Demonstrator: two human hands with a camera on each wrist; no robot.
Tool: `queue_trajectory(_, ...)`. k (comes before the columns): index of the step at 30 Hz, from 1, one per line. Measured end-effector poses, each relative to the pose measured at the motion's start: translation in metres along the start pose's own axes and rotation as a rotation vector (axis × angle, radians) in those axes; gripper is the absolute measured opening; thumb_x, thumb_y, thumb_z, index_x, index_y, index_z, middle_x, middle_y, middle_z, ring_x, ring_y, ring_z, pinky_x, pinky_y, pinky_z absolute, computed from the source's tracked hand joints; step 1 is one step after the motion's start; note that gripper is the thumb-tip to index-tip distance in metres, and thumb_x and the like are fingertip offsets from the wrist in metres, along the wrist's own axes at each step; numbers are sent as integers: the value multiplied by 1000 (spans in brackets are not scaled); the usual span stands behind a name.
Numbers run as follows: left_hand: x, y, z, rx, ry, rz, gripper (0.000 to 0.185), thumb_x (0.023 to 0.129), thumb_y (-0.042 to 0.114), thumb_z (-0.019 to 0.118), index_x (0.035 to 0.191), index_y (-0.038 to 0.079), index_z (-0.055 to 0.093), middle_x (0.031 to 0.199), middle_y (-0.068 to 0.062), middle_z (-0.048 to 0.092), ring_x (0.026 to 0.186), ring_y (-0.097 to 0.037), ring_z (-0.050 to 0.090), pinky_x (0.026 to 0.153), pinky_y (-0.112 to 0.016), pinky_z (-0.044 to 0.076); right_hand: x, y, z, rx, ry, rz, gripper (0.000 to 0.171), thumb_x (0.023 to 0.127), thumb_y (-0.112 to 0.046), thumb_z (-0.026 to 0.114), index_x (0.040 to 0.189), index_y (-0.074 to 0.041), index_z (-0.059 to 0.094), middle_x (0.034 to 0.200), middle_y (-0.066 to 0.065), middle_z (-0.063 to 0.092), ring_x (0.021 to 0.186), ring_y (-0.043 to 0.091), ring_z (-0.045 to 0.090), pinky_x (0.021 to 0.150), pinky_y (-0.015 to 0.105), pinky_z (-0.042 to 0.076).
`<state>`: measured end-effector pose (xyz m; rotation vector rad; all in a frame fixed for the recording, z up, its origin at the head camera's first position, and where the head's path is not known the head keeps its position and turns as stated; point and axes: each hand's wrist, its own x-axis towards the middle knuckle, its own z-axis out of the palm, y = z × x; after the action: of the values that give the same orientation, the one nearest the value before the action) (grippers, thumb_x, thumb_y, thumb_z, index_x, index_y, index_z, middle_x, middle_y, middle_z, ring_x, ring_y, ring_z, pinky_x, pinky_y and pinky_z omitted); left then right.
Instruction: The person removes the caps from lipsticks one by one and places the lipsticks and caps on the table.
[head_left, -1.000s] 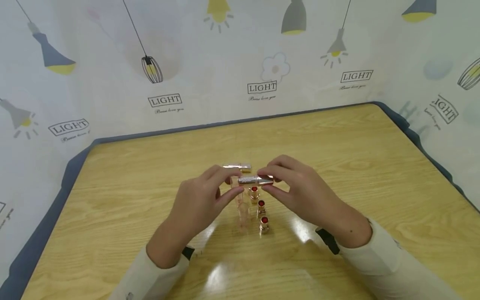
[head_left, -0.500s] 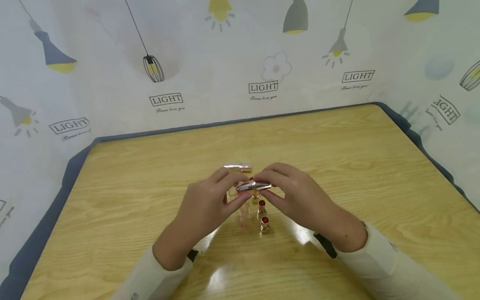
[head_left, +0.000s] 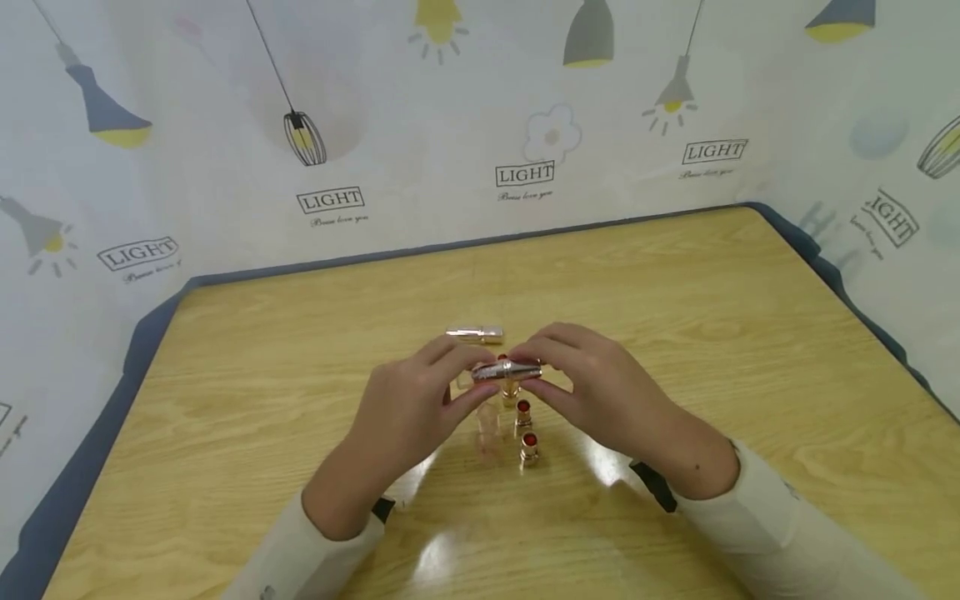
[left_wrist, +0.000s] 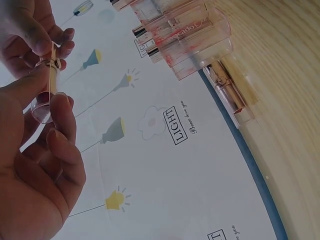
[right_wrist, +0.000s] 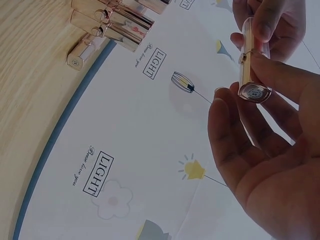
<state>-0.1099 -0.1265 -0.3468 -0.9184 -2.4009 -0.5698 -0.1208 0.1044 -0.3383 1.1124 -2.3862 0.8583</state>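
Both hands hold one lipstick tube (head_left: pixel 507 371) level above the table, one at each end. My left hand (head_left: pixel 405 408) pinches its clear-capped end between thumb and fingers; in the left wrist view the rounded clear tip of the lipstick (left_wrist: pixel 52 80) shows beside the fingers. Thumb and fingers of my right hand (head_left: pixel 603 383) pinch the shiny base end, whose round label faces the right wrist camera on the lipstick (right_wrist: pixel 247 65). Below the hands stand several gold lipstick bases (head_left: pixel 529 448) with dark red tops, beside a row of clear caps (head_left: pixel 487 427).
Behind the hands another lipstick (head_left: pixel 476 335) lies on its side on the wooden table (head_left: pixel 300 333). In the left wrist view, pink-smeared clear caps (left_wrist: pixel 192 42) stand close together. A lamp-patterned sheet (head_left: pixel 420 192) rises behind the table's far edge.
Compared with one second ago, the hands are slightly closer together and lower. Less of the clear cap shows beyond the left fingers, and the tube has turned a little. The last half second shows little movement.
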Motion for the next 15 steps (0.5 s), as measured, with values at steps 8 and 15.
queue_trajectory(8, 0, 0, 1, 6, -14, -1, 30, 84, 32, 81, 108, 15, 73, 99, 0, 71, 50, -4, 47, 45, -15, 35, -1, 2, -1, -8, -18, 13, 24, 83, -11, 81, 106, -7, 73, 100, 1, 71, 92, 13, 68, 78, 30, 58)
queue_trajectory(15, -3, -7, -6, 44, -16, -90, 34, 86, 30, 79, 118, 20, 70, 96, 1, 69, 51, -3, 49, 45, -15, 35, -4, 9, -7, -68, -17, 77, 26, 83, -8, 81, 107, -8, 72, 102, 1, 70, 90, 13, 68, 78, 32, 58)
